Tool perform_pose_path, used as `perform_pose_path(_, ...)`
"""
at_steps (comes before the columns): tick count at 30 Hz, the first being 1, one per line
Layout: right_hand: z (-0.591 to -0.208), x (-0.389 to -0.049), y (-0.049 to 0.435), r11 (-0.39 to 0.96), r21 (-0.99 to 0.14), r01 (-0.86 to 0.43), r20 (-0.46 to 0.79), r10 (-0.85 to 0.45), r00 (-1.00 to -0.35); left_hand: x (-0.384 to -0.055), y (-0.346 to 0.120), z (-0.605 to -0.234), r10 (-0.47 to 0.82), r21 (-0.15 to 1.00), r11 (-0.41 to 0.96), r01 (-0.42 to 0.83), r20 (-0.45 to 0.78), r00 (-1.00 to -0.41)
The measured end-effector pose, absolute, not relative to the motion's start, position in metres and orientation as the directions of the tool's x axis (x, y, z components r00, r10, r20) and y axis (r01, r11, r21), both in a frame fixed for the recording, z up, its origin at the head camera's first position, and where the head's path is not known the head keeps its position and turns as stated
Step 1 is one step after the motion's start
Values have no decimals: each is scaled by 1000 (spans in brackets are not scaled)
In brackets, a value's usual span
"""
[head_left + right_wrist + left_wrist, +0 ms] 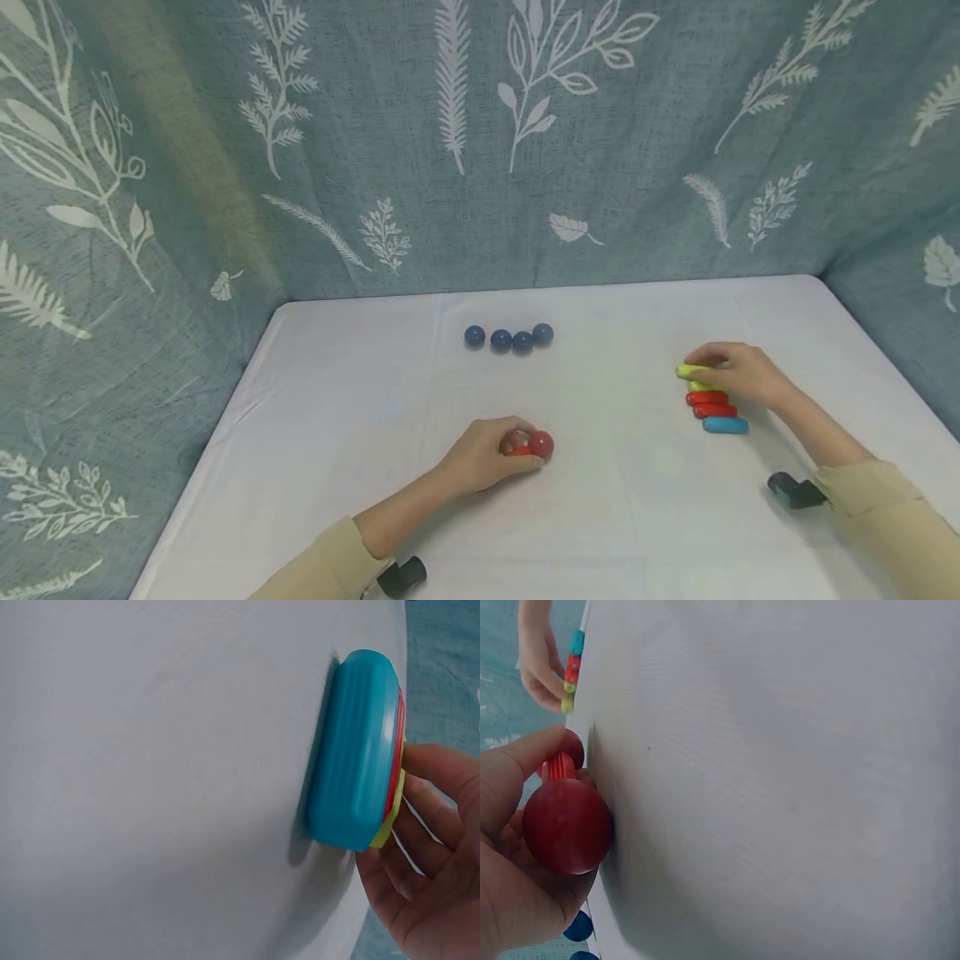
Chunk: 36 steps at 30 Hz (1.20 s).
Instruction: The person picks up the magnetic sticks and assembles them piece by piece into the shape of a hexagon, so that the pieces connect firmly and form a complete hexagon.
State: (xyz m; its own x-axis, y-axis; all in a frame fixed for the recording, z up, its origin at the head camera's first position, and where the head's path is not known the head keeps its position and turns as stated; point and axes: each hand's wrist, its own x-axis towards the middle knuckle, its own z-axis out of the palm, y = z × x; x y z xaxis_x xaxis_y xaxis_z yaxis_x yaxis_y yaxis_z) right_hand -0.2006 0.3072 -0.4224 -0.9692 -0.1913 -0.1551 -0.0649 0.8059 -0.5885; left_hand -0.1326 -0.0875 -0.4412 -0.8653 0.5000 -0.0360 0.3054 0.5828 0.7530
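My left hand point(486, 457) curls its fingers and thumb round red pieces low over the white table. In the left wrist view a glossy red ball point(568, 826) faces the camera. Behind it come a ribbed red bar point(559, 768) and another red ball point(574, 747), partly hidden by fingers. My right hand point(738, 372) pinches a yellow bar point(688, 371) at the far end of a row of short bars. Nearer in that row lie a second yellow bar point(701, 387), two red bars point(707, 398) and a blue bar point(354, 750) with rounded ends.
Several dark blue balls point(501, 340) stand in a loose line toward the back of the white table point(360, 392). A green cloth point(480, 208) with white leaf prints hangs along the back and sides. Each sleeve has a dark wrist camera point(795, 490) below it.
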Motion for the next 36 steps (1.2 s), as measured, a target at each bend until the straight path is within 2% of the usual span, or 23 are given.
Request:
perform_pose_path(5,-423,-205,301,814,-577,-71,-148,-190,-970,-132,-88,-441,503,759,576,302,-38,-864)
perform_pose_path(16,-425,-202,276,748,-631,-204,-33,-290,-957,-132,-88,-442,491,763,577,291,-40,-870)
perform_pose_path(24,-427,-190,242,663,-666,-342,24,-439,-898,-132,-88,-442,491,763,575,295,-34,-871)
perform_pose_path(36,-430,-173,192,540,-750,-383,-4,-582,-813,-133,-87,-445,487,754,581,307,-20,-873)
